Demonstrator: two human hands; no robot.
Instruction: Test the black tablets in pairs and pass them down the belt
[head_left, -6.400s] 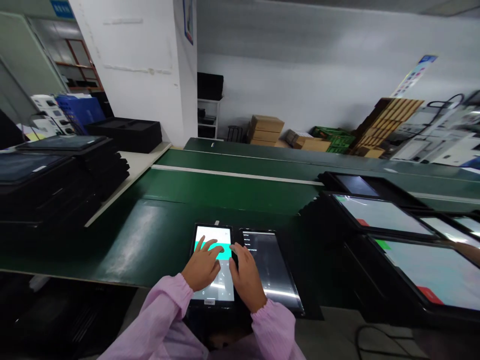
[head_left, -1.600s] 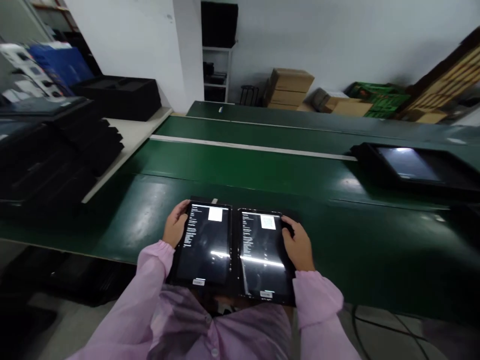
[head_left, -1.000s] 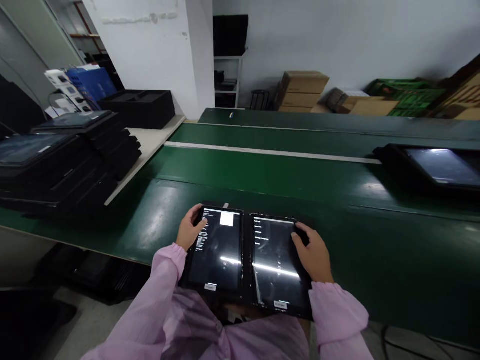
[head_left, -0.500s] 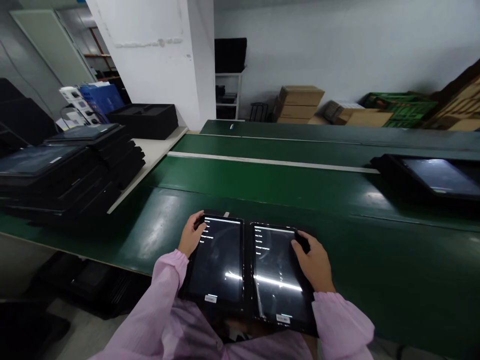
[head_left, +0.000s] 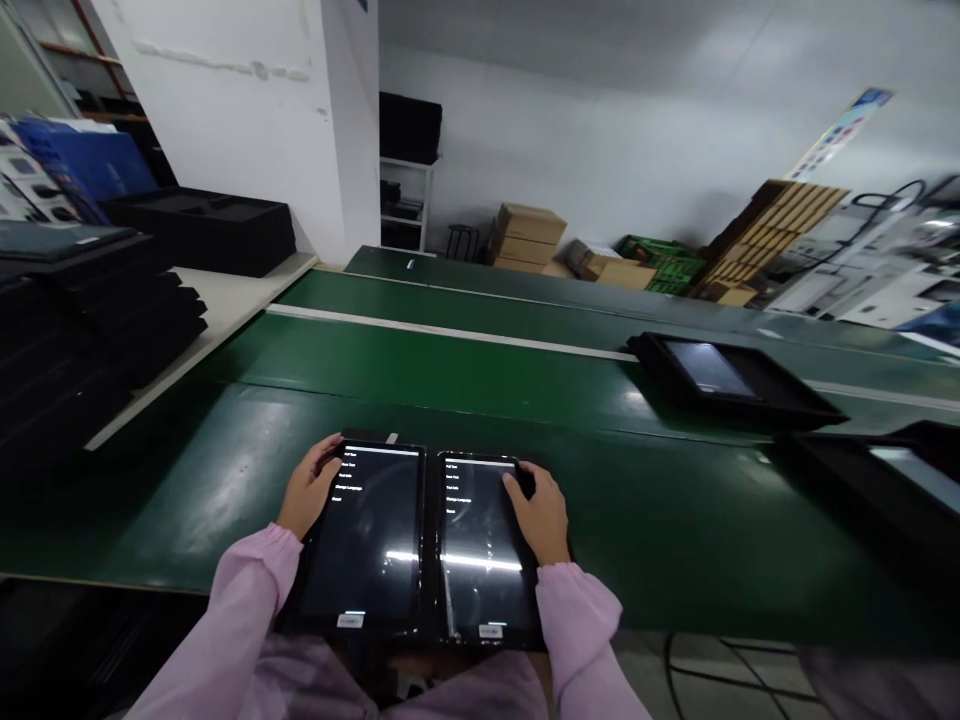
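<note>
Fingers [head_left: 321, 448] of the left hand [head_left: 306, 492] pinch the outer edge of the left tablet [head_left: 371, 545], thumb in front; the right hand [head_left: 546, 515] pinches the right tablet [head_left: 480, 535] likewise. Both tablets show dark menu screens, side by side at the near edge of the green table [head_left: 360, 375], which a pale strip [head_left: 450, 331] crosses. To the right, one black tray [head_left: 795, 395] holds a tablet with a grey screen [head_left: 709, 368]; another black tray, nearer, holds a lit device [head_left: 919, 473]. On the left rises a stack of black trays [head_left: 90, 310], near a black foam block [head_left: 202, 230] and a blue bin [head_left: 94, 165]. Beyond stand a white pillar [head_left: 247, 130], cardboard boxes [head_left: 529, 235], a green crate [head_left: 664, 260] and a leaning wooden pallet [head_left: 780, 235] by the wall [head_left: 562, 130].
</note>
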